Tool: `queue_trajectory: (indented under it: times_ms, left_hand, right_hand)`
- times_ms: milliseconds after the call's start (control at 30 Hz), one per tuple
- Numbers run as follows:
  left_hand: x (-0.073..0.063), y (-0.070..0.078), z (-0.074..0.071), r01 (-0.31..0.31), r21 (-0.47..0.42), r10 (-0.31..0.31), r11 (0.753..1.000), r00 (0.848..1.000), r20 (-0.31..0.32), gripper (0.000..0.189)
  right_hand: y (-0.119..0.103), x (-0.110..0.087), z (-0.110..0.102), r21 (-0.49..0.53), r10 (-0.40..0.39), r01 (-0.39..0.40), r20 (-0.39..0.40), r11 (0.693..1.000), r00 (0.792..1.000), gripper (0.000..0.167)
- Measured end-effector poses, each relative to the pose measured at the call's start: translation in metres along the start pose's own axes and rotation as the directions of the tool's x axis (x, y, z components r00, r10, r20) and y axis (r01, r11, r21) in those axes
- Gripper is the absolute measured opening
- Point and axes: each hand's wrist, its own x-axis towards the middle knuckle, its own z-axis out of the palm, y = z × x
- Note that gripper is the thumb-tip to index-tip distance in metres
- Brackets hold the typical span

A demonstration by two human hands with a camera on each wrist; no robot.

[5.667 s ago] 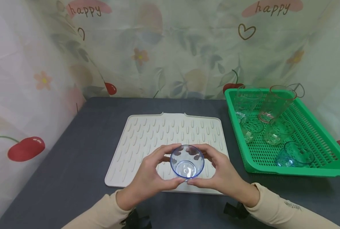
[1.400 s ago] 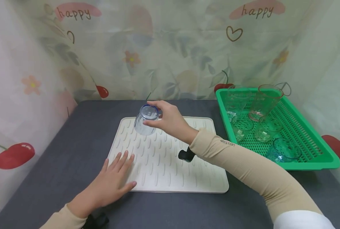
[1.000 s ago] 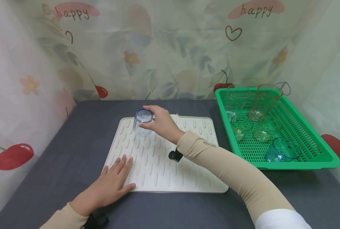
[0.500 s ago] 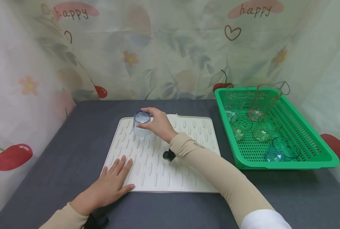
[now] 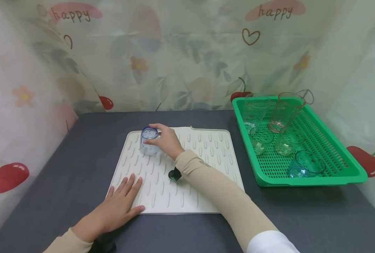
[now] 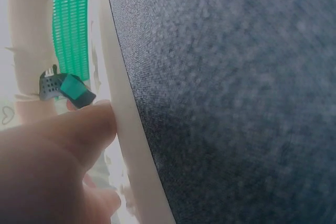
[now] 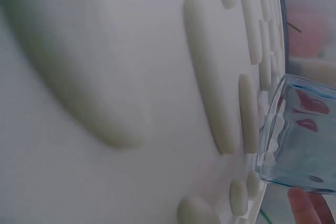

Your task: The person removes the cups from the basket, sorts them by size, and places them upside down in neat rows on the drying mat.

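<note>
My right hand (image 5: 166,141) grips a clear glass tumbler (image 5: 149,144) with a blue tint at its upper end, thumb on the near side and fingers on the far side. The tumbler stands narrower end up at the far left corner of a white ridged drying mat (image 5: 187,168). In the right wrist view, the tumbler's (image 7: 302,135) lower edge is right at the mat's ridges, with a fingertip (image 7: 302,203) against its side. My left hand (image 5: 119,205) lies flat with fingers spread on the mat's near left corner; its thumb (image 6: 102,121) is along the mat's edge.
A green perforated basket (image 5: 310,181) stands to the right on the dark table (image 5: 64,175). It holds several glasses, among them a blue glass (image 5: 306,165) and a tall pink-tinted mug (image 5: 285,112) with a handle. A printed curtain (image 5: 187,52) hangs behind and at both sides.
Both hands held the tumbler in front at first. My left hand has let go and come down on the mat; my right hand has turned the tumbler over and lowered it at the far left.
</note>
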Motion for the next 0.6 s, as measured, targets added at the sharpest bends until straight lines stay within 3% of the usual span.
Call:
queue_trajectory:
  times_ms: [600]
  left_hand:
    - [-0.0008,0.0005,-0.0012,-0.017,0.003,0.017,1.0,1.0,0.001,0.081]
  right_hand:
    - [-0.006,0.0032,0.006,-0.101,0.04,-0.038,0.012,0.994,0.999,0.061]
